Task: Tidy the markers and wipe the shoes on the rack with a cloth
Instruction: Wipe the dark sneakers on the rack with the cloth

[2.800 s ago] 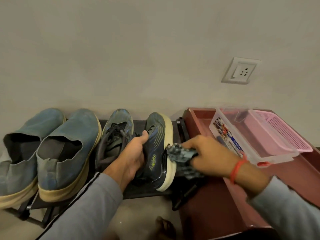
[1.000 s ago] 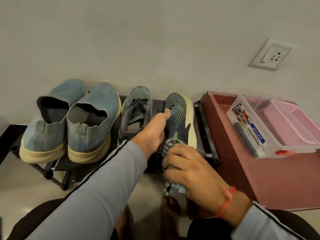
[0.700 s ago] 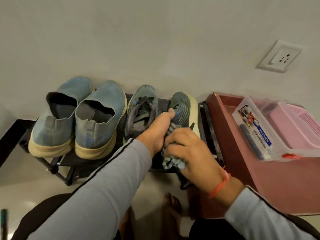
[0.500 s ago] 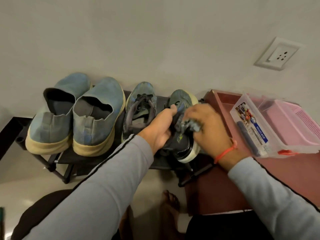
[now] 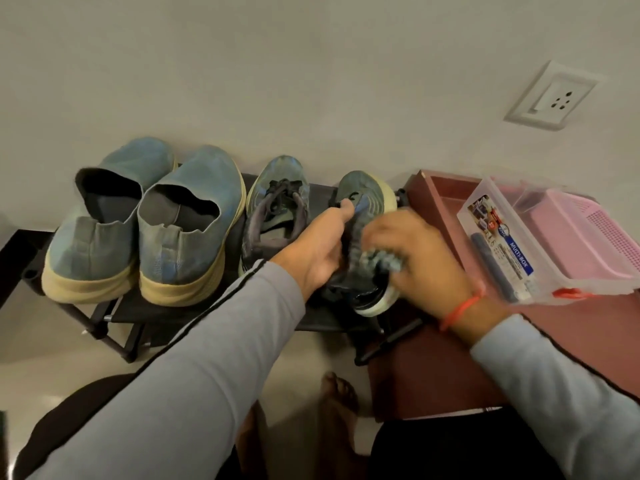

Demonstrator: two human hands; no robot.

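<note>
Sneaker [image 5: 363, 206] sat tilted on the rack [image 5: 194, 315], left hand [image 5: 320, 249] gripping its collar, right hand [image 5: 420, 258] pinching the cloth [image 5: 379, 259] against it; light, stiff-soled, probably best held there.

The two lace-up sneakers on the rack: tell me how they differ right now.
The right sneaker is tipped on its side, gripped by the left hand and rubbed by the cloth in the right hand; the left sneaker sits flat, untouched. Both are dark teal, toes toward the wall.
</note>
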